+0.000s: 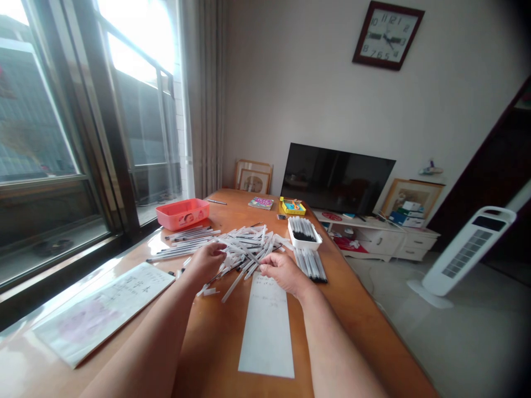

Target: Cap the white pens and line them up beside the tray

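A loose heap of clear and white pen parts point(249, 239), some with dark refills showing, lies across the middle of the table. My left hand point(208, 260) is at the heap's left side with fingers curled together; what they hold, if anything, I cannot make out. My right hand point(285, 272) is closed at the heap's near right side, thumb and fingers pinching the end of a slim pen point(249, 256) that points up and left. Beneath the right hand lies a long white paper strip point(267, 331) with faint writing.
A red plastic basket point(182, 214) stands at the far left. At right, a white box point(315, 241) holds upright pens beside a row of black-tipped pens point(310, 266). A notebook point(108, 309) lies at left; a yellow box point(292, 207) and booklet point(261, 203) lie at the back.
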{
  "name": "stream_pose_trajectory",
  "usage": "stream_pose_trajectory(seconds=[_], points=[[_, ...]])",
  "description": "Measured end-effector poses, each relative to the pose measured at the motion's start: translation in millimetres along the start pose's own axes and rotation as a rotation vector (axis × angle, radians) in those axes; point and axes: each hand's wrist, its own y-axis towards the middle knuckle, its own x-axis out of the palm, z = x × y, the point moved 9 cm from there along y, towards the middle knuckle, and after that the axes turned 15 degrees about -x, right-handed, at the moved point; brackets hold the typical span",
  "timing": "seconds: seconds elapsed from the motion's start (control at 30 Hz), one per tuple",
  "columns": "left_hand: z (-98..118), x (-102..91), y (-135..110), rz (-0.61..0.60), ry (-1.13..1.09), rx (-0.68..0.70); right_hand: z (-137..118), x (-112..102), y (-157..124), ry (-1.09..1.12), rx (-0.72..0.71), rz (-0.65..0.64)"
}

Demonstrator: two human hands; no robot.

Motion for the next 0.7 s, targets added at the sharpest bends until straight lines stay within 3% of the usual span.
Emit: stream_pose_trajectory(seconds=[0.13,0.23,0.5,0.7], points=[[20,11.6,-10,0.097,0.455,0.273,-3,-3,1,0.005,-0.020,0.013],[19,21.8,-15,0.082,0.710,0.307,-5,-4,1,0.005,-0.027,0.020],[23,46.5,-31,0.059,0.853,0.335,-4,-3,2,0.022,-0.020,0.025],[28,52.5,-37,0.103,0.901,0.342,-6,-4,3,0.024,-0.040,0.027]])
